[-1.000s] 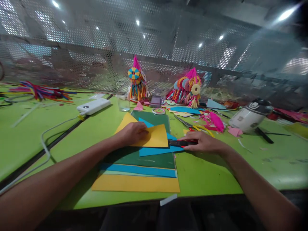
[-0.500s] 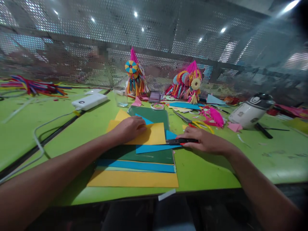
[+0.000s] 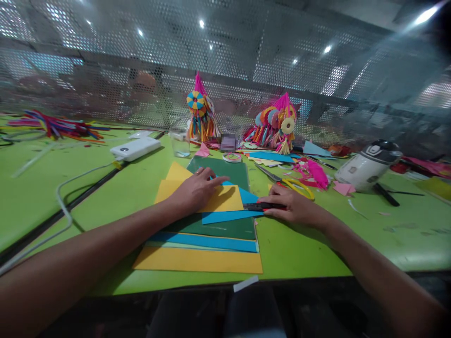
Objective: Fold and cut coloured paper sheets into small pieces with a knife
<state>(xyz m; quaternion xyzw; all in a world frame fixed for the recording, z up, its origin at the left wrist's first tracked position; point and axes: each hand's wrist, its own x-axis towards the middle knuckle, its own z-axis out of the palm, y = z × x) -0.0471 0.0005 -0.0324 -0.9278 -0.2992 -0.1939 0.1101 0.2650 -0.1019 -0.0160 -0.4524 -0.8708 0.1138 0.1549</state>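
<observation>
My left hand (image 3: 197, 190) rests on a yellow paper sheet (image 3: 227, 199), its fingers stretched out and somewhat apart. Under the yellow sheet lies blue paper (image 3: 225, 217), which sticks out at the front and at the right. In my right hand (image 3: 291, 205) is a black and red utility knife (image 3: 269, 206). Its blade lies flat at the right end of the yellow sheet, over the blue paper. Beneath these is a dark green board (image 3: 220, 229). Further yellow paper (image 3: 197, 259) and a blue strip (image 3: 211, 242) extend toward me from the board's front edge.
Yellow-handled scissors (image 3: 296, 185) lie beyond my right hand. A white flask (image 3: 366, 166) stands at right, a glass (image 3: 179, 144) behind the board, and a white power bank (image 3: 136, 149) with a cable at left. Tasselled paper ornaments (image 3: 197, 110) stand at the back.
My left hand's fingers have gone from curled to stretched out and lifted slightly off the paper's upper edge. The right hand still holds the utility knife in nearly the same place.
</observation>
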